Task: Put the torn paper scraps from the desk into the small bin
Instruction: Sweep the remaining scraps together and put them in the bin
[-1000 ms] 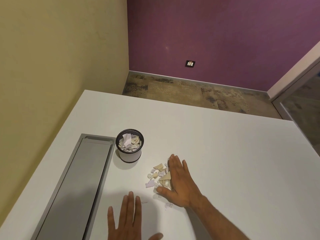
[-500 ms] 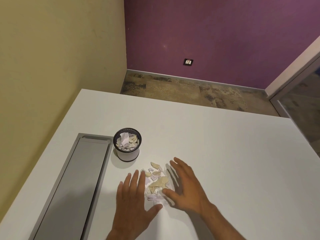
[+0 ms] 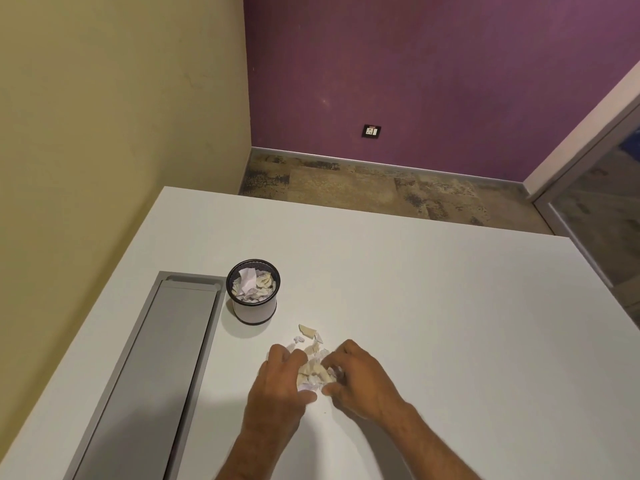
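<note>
A heap of cream and white paper scraps (image 3: 314,374) lies on the white desk (image 3: 433,306), pressed between both hands. My left hand (image 3: 277,386) curls against the heap from the left. From the right, my right hand (image 3: 356,379) closes in on the same heap. A few loose scraps (image 3: 307,330) lie just beyond my fingers. The small round mesh bin (image 3: 254,308) stands up and to the left of the heap, with scraps (image 3: 252,285) in it nearly to the rim.
A long grey cable-tray cover (image 3: 149,375) is set into the desk along its left side, next to the bin. The yellow wall borders the desk on the left. The desk's far edge drops to the floor.
Both hands were flat and spread on the desk. They have since drawn together, curling their fingers and bunching the scattered scraps into one heap between them.
</note>
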A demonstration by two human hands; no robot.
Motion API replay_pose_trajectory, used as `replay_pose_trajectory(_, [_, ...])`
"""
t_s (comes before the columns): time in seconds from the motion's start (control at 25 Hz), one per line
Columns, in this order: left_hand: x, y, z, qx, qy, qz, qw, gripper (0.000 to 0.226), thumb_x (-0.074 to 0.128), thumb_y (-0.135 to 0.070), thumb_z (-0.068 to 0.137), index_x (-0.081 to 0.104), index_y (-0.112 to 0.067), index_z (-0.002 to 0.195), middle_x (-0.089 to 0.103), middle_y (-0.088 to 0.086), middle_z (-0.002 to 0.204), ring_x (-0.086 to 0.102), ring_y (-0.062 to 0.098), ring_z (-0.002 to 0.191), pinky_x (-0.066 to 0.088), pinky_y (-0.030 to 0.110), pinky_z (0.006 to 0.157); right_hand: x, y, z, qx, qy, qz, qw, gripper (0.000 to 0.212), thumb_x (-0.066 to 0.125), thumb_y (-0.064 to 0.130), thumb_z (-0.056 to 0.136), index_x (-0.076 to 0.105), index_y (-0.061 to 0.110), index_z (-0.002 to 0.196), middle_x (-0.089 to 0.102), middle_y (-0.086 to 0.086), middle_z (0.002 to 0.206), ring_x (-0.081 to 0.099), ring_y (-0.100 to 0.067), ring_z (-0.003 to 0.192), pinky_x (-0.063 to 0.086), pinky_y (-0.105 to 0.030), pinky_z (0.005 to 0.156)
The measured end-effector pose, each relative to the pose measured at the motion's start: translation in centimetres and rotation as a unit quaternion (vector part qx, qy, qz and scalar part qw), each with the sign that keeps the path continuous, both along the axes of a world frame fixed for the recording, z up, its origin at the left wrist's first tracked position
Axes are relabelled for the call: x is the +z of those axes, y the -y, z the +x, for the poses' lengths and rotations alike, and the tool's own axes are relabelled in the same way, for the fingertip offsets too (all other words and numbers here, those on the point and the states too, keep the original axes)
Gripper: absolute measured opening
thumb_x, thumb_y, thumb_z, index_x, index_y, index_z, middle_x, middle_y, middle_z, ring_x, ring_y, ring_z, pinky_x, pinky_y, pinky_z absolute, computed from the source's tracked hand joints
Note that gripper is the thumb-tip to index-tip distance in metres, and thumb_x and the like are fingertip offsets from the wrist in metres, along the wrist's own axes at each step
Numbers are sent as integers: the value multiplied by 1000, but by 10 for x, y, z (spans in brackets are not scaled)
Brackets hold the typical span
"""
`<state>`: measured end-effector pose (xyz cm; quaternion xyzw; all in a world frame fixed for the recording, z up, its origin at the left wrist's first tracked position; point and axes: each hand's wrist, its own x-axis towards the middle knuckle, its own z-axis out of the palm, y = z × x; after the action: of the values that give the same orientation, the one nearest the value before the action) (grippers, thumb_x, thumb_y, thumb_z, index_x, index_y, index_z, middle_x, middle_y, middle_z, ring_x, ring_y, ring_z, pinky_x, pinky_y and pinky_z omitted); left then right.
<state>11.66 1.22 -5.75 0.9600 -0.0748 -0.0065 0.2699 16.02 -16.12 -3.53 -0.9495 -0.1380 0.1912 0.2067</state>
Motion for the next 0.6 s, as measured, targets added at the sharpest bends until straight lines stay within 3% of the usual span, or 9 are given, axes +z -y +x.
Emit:
replay_pose_trajectory(0.08, [5, -1, -2, 68, -53, -114, 990, 29, 81, -15, 69, 68, -13, 95, 59, 2, 93, 61, 24, 78, 54, 31, 66, 0, -2, -6, -30, 17, 20, 999, 22, 66, 28, 80, 69, 27, 101, 59, 4, 97, 58, -15, 84, 46, -24, 74])
replay_pose_trajectory(0.16, [8, -3, -5, 114, -94, -162, 976, 27, 79, -13, 70, 65, -17, 93, 57, -6, 87, 59, 19, 78, 48, 25, 68, 1, -4, -11, -71, 27, 38, 996, 20, 59, 19, 77, 72, 26, 91, 60, 9, 85, 59, -12, 78, 43, -20, 69])
replay_pose_trajectory(0.28, [6, -6, -8, 141, -102, -168, 970, 18, 76, -16, 73, 63, -23, 83, 58, -11, 73, 54, 12, 71, 38, 16, 62, 4, -1, -16, -138, 6, 72, 988, 20, 59, 13, 73, 74, 24, 81, 60, 15, 73, 58, -5, 71, 44, -18, 65])
replay_pose_trajectory(0.44, [18, -14, -11, 170, -114, -168, 964, 9, 73, -25, 77, 65, -26, 82, 67, -17, 68, 61, 9, 65, 43, 14, 58, 16, 7, -14, -214, -37, 163, 963, 21, 66, 5, 69, 76, 23, 69, 72, 12, 63, 64, -1, 60, 53, -20, 59])
replay_pose_trajectory(0.6, [41, -24, -6, 191, -110, -185, 958, 9, 74, -30, 77, 70, -35, 84, 72, -20, 69, 66, 3, 66, 53, 22, 62, 54, -8, 11, -255, -42, 263, 930, 17, 76, 4, 71, 77, 21, 68, 73, 2, 62, 72, -20, 60, 60, -30, 60])
